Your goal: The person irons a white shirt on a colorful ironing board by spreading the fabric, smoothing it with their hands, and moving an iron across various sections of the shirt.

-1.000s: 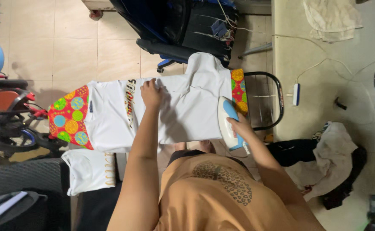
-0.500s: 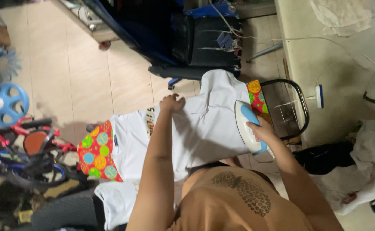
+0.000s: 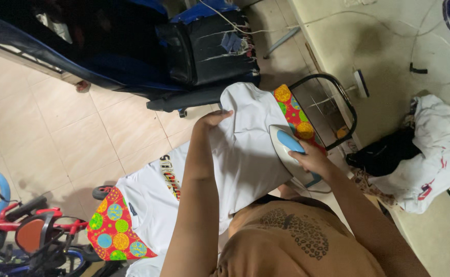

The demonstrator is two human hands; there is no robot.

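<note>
Head view shows my left hand (image 3: 213,119) lying flat with fingers together on the far edge of the white T-shirt (image 3: 235,154), which spreads under and to both sides of it over the colourful ironing board (image 3: 113,225). To the right, my right hand (image 3: 309,159) is wrapped around the handle of the blue and white iron (image 3: 286,149), which rests on the shirt's near edge just beside the board's patterned end. Since half a second ago the left hand has slid farther out toward the sleeve, while the iron has kept its place.
</note>
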